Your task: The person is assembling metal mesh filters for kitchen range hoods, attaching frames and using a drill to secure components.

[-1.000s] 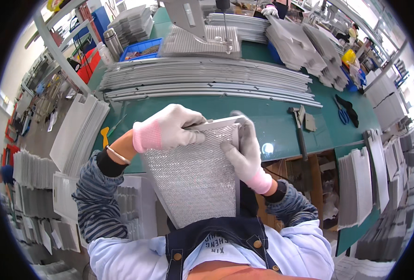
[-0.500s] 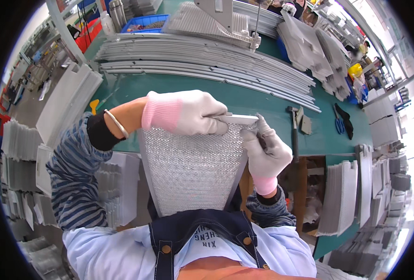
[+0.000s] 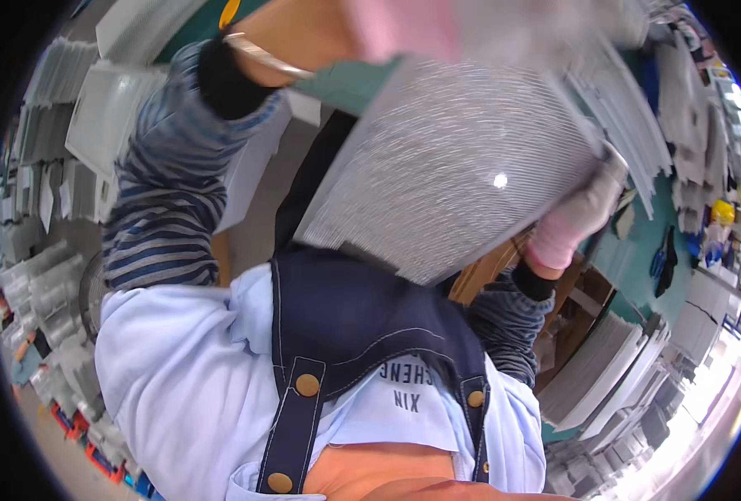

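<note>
silver finned metal panel fills upper centre of frame, tilted. left hand, blurred at top edge, grip clenched on its upper edge; right hand grasping its right edge. i'd keep both holds firm, panel level.

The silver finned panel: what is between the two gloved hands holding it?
Only the finned metal panel itself spans from the left hand, blurred at the top edge, to the right hand; the head view shows this.
</note>
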Demonstrator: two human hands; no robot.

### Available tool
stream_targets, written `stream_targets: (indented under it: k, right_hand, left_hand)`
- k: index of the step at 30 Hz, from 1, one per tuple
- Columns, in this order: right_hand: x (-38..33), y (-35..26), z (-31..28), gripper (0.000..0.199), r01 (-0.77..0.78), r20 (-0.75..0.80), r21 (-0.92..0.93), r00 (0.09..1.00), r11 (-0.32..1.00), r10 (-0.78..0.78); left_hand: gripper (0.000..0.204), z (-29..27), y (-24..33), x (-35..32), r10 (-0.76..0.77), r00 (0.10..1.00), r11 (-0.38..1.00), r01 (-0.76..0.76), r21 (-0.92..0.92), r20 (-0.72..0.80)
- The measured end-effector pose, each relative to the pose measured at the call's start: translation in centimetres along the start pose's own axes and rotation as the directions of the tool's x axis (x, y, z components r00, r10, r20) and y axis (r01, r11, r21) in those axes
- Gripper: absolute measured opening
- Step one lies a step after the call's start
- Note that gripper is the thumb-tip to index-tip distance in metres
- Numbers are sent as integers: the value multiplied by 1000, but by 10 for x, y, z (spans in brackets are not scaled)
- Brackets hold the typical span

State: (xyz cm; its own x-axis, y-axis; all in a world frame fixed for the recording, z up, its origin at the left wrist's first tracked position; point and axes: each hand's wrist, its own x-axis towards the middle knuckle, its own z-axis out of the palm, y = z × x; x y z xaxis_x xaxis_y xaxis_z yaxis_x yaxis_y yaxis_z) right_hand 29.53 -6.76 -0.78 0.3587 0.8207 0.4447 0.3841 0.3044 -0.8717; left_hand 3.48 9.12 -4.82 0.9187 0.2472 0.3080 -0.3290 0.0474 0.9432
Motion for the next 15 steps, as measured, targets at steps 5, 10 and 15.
stream_targets:
  k: [5,10,15]
  right_hand:
    - [-35,79,-61,39,-305,-44,727,873,616,485]
    - [1,102,-89,37,-232,-112,560,930,795,351]
    - [65,28,-67,33,344,-218,-373,870,862,-442]
  left_hand:
    - [48,127,53,-117,-314,675,566,698,440,-668]
    - [36,220,-61,-106,-518,588,840,485,-242,-621]
    - [32,147,-33,-83,-365,517,929,148,-339,-774]
